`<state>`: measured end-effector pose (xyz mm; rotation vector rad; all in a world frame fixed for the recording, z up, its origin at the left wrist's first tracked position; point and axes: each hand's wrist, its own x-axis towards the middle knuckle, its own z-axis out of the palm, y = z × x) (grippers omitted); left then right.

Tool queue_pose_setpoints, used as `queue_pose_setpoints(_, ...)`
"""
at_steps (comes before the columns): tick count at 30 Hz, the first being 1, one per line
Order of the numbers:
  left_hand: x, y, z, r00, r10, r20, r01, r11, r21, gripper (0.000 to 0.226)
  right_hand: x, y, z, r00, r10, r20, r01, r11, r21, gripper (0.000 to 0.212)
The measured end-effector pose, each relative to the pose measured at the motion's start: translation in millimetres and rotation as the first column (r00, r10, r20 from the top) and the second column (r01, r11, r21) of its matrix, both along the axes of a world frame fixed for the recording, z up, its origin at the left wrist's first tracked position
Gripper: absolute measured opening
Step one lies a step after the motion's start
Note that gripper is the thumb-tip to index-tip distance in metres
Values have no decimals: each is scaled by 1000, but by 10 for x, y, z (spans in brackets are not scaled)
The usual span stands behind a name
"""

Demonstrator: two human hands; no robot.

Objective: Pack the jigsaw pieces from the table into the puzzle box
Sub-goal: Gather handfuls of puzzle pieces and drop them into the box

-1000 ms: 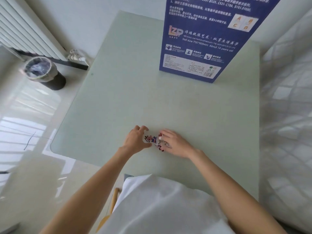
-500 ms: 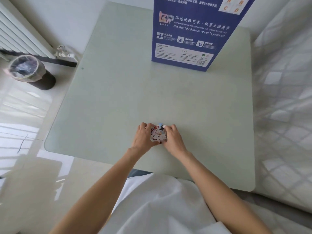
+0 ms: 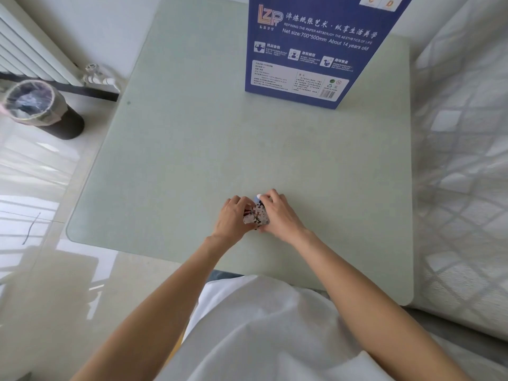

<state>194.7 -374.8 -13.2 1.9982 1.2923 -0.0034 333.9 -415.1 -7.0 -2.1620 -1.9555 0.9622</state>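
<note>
A small clump of jigsaw pieces (image 3: 257, 215), white with dark and red specks, sits between my two hands near the front of the pale green table (image 3: 192, 160). My left hand (image 3: 233, 217) cups the clump from the left with curled fingers. My right hand (image 3: 279, 213) closes on it from the right, fingers curled over the top. The pieces are partly hidden by my fingers. The blue puzzle box (image 3: 316, 48) stands upright at the far side of the table, well away from both hands.
A white quilted bed (image 3: 461, 160) borders the table on the right. On the floor to the left stand a bin with a plastic liner (image 3: 35, 105) and a white radiator (image 3: 27, 50). My white shirt fills the lower middle.
My hands have drawn together, gathering the spread pieces into one tight clump between them. The camera has tilted, so the box appears higher in the frame.
</note>
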Motion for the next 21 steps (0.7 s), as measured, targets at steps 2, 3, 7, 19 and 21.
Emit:
queue_pose_setpoints(2,-29,-13,9,999,10,41,-10,1000,6,59,-1,30,-8,1000,5,-8,-5,1000,16,58)
queue_pose_setpoints(3,-48,-17,13,999,2,40,-3,1000,20,62,2,45,-8,1000,11,-5,-11,1000,15,54)
queue_pose_setpoints(7,-107,-33,17,998,-19,-67,24,997,77,65,-23,70,-20,1000,17,15,-17,1000,2,46)
queue_pose_setpoints(19,-60,21,54,998,39,-54,-41,999,-36,56,-83,35,-39,998,12,69,-11,1000,-19,44)
queue_pose_setpoints(21,-69,14,42,999,23,-43,-25,999,-39,51,-99,24,-55,997,11,77,-9,1000,-23,41)
